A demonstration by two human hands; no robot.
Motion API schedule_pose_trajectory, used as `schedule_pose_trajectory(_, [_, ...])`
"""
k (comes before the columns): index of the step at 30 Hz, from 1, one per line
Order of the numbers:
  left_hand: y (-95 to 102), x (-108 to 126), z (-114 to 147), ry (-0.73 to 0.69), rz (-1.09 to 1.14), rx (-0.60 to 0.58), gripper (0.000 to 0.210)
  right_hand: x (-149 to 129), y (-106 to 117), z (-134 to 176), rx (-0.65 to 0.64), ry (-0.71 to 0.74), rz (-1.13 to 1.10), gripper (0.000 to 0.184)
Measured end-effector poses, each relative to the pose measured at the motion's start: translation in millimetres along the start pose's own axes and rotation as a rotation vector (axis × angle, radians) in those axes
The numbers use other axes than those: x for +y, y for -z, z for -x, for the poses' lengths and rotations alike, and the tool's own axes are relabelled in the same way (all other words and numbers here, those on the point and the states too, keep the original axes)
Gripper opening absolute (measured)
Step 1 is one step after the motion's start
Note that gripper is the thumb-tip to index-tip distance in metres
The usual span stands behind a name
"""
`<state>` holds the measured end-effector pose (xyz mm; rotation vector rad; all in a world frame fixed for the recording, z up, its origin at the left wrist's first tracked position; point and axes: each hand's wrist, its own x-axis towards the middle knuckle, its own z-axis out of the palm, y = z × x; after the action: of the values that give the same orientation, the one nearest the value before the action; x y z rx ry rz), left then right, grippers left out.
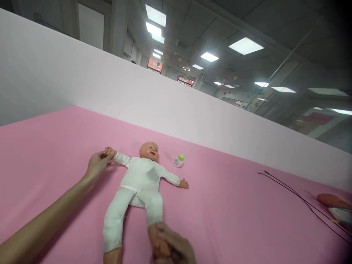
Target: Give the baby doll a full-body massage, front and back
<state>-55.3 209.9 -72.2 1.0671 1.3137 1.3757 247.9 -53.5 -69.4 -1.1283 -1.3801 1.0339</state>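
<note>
A baby doll [140,174] in a white outfit lies on its back on the pink surface [233,212], arms spread and head away from me. At the far left, my left hand [97,163] is closed around the doll's small hand. Near the bottom edge, my right hand [176,244] is wrapped around the doll's lower leg and foot on the right side; it looks slightly blurred. The doll's other arm rests free on the surface. Beside its head stands a small white bottle [178,161] with a green cap, touched by neither hand.
A white wall or panel [165,106] runs along the back of the pink surface. Thin dark cords [297,194] lie on the right, running toward a partly visible orange-brown object [334,201] at the right edge. Lit ceiling panels show beyond the wall.
</note>
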Motion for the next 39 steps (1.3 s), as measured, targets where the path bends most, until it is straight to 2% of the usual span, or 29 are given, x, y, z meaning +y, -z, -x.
schedule_pose_trajectory(4, [-40.0,27,29,-0.302,-0.246,-0.179,0.036,-36,-6,-61,0.158,-0.047,0.002,0.052])
schedule_pose_trajectory(7, [-68.1,24,46,-0.391,-0.545,-0.218,0.03,-24,-13,-110,0.174,-0.08,-0.071,0.06])
schedule_pose_trajectory(10, [-78.4,14,51,-0.395,-0.679,-0.184,0.031,-2,-19,-132,0.213,-0.078,-0.1,0.068])
schedule_pose_trajectory(13, [-63.6,11,40,-0.334,-0.593,-0.203,0.037,-5,-13,-117,0.171,-0.09,-0.083,0.064])
schedule_pose_trajectory(17, [-19.9,8,10,-0.102,-0.166,-0.177,0.048,-19,1,-60,0.126,-0.081,-0.083,0.049])
schedule_pose_trajectory(20, [8.0,-3,-5,0.142,0.069,-0.061,0.051,-6,4,-17,0.067,-0.084,-0.097,0.047])
schedule_pose_trajectory(23, [16.3,-9,-5,0.22,0.117,0.003,0.051,11,-2,9,0.031,-0.018,-0.037,0.047])
schedule_pose_trajectory(26, [2.2,0,4,0.071,0.076,-0.081,0.053,4,-11,6,0.113,0.028,0.027,0.044])
schedule_pose_trajectory(29, [-26.4,15,17,-0.143,-0.07,-0.157,0.048,-19,-19,-27,0.2,-0.031,0.03,0.039])
schedule_pose_trajectory(31, [-47.0,21,27,-0.264,-0.264,-0.236,0.04,-24,-24,-60,0.185,-0.079,-0.004,0.045])
schedule_pose_trajectory(34, [-70.7,23,41,-0.437,-0.644,-0.307,0.025,-15,-31,-106,0.184,-0.093,-0.078,0.058])
schedule_pose_trajectory(37, [-75.8,23,47,-0.512,-0.837,-0.309,0.021,-8,-33,-125,0.211,-0.078,-0.097,0.067])
schedule_pose_trajectory(39, [-65.6,26,43,-0.466,-0.76,-0.34,0.022,-13,-30,-116,0.216,-0.085,-0.075,0.067])
